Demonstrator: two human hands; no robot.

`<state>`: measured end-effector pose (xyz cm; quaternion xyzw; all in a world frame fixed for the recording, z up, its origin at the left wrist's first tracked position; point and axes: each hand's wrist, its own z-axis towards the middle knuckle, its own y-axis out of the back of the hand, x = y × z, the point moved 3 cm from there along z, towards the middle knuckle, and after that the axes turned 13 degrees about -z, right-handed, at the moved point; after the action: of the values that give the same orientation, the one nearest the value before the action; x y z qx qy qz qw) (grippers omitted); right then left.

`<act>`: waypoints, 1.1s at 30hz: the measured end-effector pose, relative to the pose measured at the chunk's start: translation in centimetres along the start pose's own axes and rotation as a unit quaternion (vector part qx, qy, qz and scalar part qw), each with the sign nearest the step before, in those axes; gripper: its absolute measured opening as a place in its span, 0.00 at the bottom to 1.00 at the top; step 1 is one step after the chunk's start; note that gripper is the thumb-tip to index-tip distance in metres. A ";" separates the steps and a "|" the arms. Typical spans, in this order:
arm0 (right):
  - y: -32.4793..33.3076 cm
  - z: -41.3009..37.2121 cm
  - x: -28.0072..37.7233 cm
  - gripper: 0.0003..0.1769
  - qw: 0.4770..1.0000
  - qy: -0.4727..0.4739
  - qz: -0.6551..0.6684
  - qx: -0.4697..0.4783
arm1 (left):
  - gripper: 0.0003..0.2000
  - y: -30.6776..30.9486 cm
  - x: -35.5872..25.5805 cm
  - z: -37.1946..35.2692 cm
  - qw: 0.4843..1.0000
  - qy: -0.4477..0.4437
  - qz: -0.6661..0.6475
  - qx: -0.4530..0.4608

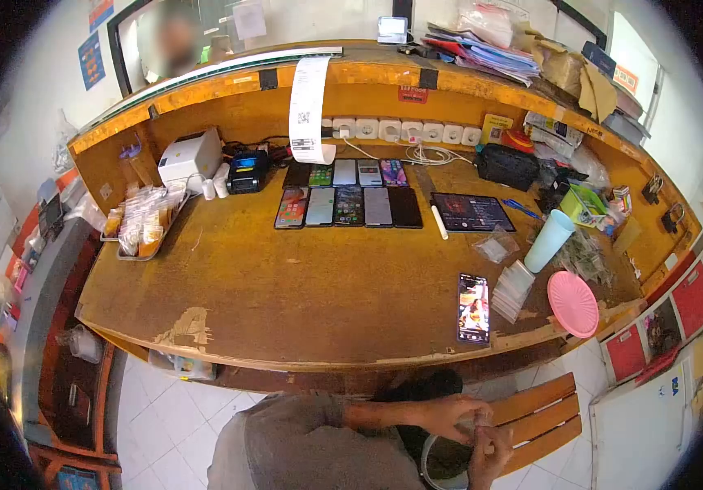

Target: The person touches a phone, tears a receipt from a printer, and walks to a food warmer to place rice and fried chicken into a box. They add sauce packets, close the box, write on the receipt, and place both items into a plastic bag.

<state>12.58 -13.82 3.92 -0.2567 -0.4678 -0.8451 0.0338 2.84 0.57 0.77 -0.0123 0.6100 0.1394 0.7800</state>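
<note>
My left hand (448, 415) and my right hand (490, 452) meet low in the view, below the front edge of the wooden counter (286, 302). Their fingertips touch each other; whether something small sits between them is too unclear to tell. Just above the hands, a phone with a lit screen (473, 308) lies on the counter near its front edge. Beside it is a stack of small clear plastic bags (513, 287). Both hands hover over a wooden slatted seat (541, 415).
Two rows of phones (347, 196) and a tablet (471, 212) lie at the back. A light blue cup (549, 240) and pink lid (573, 304) stand right. A white printer (190, 158) and tray of packets (143, 222) sit left. Paper strip (309, 106) hangs from the shelf.
</note>
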 end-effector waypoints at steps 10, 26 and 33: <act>0.3 0.4 0.4 0.06 0.998 -0.019 0.030 -0.042 | 0.34 -0.3 -0.3 0.5 0.999 -0.040 0.006 -0.014; 0.2 0.2 0.0 0.05 0.999 0.005 0.022 -0.047 | 0.33 -1.0 0.8 0.6 0.999 -0.043 0.032 0.001; 0.0 0.1 -0.2 0.04 0.999 -0.006 0.010 -0.043 | 0.33 -1.1 1.4 0.7 0.997 -0.037 0.061 0.006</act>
<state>12.82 -13.77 3.91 -0.2680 -0.4284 -0.8625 0.0287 4.03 -0.11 -0.54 0.0345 0.5814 0.1830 0.7921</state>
